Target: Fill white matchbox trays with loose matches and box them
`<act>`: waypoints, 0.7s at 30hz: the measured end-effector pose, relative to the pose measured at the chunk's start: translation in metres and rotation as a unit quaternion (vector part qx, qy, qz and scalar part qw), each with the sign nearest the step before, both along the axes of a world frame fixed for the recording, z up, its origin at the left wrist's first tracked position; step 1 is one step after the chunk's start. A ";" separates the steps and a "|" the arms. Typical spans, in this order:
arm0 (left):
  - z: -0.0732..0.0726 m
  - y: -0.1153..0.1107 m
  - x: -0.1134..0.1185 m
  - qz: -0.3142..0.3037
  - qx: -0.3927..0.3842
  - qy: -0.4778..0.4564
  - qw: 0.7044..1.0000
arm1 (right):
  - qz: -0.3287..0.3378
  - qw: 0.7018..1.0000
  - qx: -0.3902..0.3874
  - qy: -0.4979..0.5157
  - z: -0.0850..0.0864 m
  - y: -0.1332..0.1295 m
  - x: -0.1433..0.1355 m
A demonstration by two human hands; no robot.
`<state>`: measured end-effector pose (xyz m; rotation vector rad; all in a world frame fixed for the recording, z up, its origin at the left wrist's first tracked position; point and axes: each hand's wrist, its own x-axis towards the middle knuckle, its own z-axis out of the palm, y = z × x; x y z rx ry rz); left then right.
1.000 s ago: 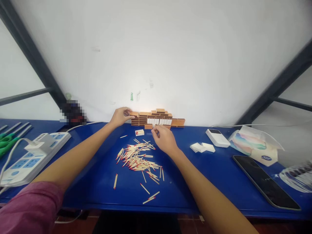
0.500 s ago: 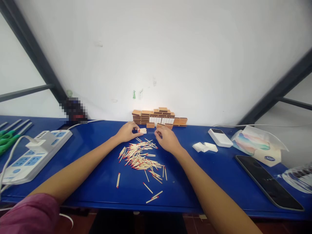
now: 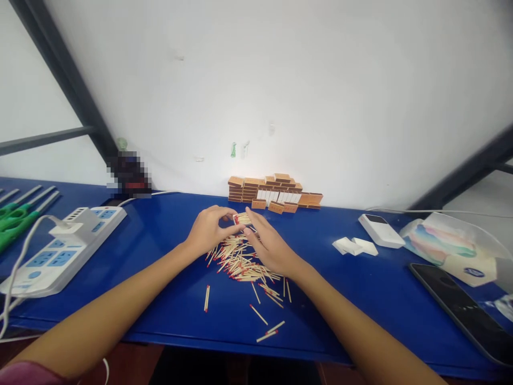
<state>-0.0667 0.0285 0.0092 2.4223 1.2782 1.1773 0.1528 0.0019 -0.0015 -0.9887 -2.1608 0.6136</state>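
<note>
Left hand (image 3: 208,227) grips the left end of a small white tray (image 3: 242,218) between thumb and fingers. Matches lie in the tray, red heads visible. Right hand (image 3: 270,243) is curved about the tray's right end, thumb in front and fingers behind; whether it bears on the tray cannot be told for certain. Tray is held above the far edge of a loose match pile (image 3: 242,264) on the blue table (image 3: 160,315). Beyond stand stacked matchboxes (image 3: 250,190) near the wall (image 3: 320,96). White empties (image 3: 355,246) lie to the right.
</note>
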 end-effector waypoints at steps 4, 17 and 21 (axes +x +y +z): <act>-0.006 0.007 -0.004 0.007 -0.049 -0.114 0.992 | -0.014 0.998 0.061 0.004 0.002 0.004 0.007; -0.024 0.028 -0.015 -0.035 0.052 0.022 0.998 | -0.481 0.871 0.093 -0.040 -0.002 0.093 0.145; -0.021 0.024 -0.012 -0.067 0.094 0.064 0.991 | -0.526 0.845 0.077 -0.061 -0.011 0.101 0.171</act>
